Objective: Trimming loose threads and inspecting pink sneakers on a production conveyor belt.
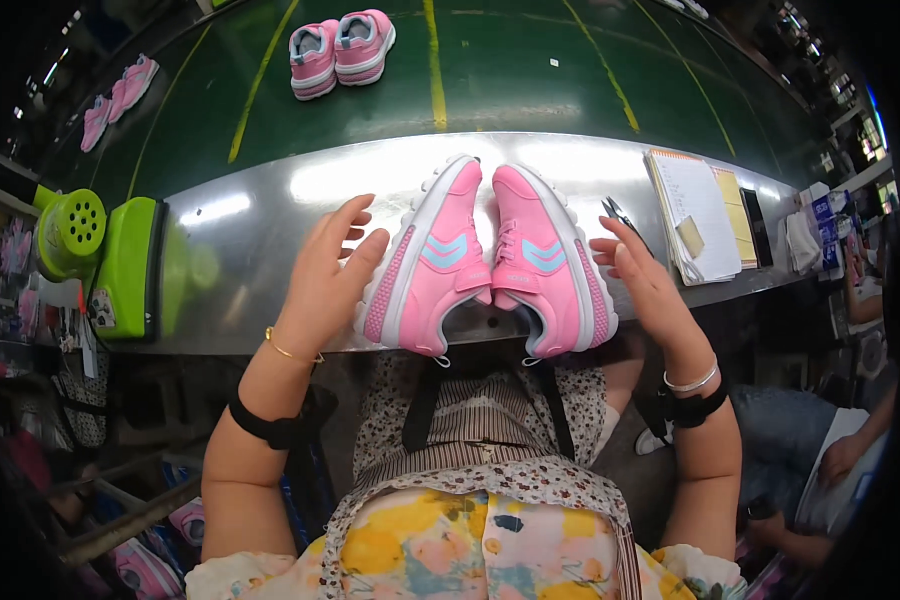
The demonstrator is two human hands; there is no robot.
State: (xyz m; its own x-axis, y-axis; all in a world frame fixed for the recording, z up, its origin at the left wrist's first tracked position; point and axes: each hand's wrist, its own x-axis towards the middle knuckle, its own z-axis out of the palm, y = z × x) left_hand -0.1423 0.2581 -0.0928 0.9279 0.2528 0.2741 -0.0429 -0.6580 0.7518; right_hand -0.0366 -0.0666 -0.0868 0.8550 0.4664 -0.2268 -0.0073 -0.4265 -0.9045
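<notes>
A pair of pink sneakers lies in front of me on the metal worktop [232, 240]. The left sneaker [440, 255] and the right sneaker [542, 258] rest tilted, with their white soles facing outward and their heels toward me. Light blue chevrons mark their sides. My left hand [332, 262] is open beside the left sneaker's sole, thumb and fingers apart. On the other side, my right hand [642, 272] is open by the right sneaker's sole, its fingers curved a little. Neither hand grips a shoe; whether the fingertips touch the soles I cannot tell.
Beyond the worktop runs a green surface [510, 70] with yellow lines, carrying another pink pair [338, 52]. A lime-green device [130, 265] stands left. Dark snips [625, 220] and a notepad [695, 215] lie right. Another person's hand [843, 455] shows at lower right.
</notes>
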